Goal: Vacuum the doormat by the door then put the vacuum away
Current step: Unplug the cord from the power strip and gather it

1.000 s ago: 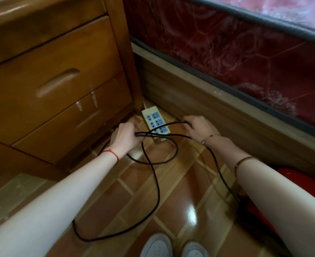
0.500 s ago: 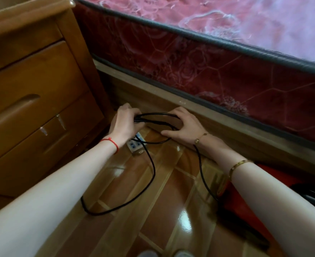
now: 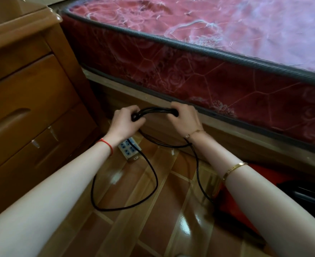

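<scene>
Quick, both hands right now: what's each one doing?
Left hand: gripping one end of the bundled black cord.
Right hand: gripping the bundle's other end.

The red vacuum is mostly hidden behind the right forearm.

shiny tiled floor has a white power strip lying on it, with a loop of black cord next to it

Floor tiles: glossy, reflecting light. Nightstand: varnished wood, showing a sheen. Mattress: quilted cloth. Cord: black, smooth-coated.
</scene>
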Demonstrator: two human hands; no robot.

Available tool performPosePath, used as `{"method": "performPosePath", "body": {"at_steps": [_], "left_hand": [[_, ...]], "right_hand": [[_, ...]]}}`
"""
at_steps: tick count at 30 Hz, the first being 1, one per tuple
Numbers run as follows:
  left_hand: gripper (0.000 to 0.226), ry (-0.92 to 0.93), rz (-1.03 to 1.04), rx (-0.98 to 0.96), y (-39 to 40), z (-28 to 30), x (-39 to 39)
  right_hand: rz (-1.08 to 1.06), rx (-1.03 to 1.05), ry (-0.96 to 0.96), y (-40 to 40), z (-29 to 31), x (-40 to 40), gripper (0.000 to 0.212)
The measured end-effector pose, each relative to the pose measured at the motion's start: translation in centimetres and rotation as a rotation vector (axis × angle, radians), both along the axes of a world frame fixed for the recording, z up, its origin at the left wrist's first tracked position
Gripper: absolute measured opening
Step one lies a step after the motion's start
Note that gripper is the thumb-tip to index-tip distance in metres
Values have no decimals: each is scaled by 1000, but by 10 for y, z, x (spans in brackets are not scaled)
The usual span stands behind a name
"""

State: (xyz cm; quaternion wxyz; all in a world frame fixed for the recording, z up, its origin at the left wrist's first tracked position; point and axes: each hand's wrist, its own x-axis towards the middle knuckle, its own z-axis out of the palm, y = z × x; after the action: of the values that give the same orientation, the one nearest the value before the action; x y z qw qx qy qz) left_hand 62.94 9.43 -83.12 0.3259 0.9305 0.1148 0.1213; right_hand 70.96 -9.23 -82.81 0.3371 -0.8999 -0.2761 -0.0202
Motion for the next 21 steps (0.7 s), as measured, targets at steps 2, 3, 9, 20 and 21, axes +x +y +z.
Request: {"method": "performPosePath", "body": {"at_steps": [2, 3, 9, 20, 21], "left_hand": [[17, -13, 58, -99, 0, 3, 0], [19, -18, 60, -126, -3, 5, 2], [19, 15, -48, -252, -31, 0, 15], [29, -82, -162, -246, -54, 1, 28], [31, -86, -179, -215, -53, 5, 28]], "right_hand": [[-32, 69, 18, -11, 6, 3, 12], [-41, 91, 28, -16, 9, 4, 15], [-203, 243, 106, -40, 18, 8, 21], [-132, 12, 144, -62, 34, 1, 26], [-132, 13, 137, -62, 33, 1, 32]]}}
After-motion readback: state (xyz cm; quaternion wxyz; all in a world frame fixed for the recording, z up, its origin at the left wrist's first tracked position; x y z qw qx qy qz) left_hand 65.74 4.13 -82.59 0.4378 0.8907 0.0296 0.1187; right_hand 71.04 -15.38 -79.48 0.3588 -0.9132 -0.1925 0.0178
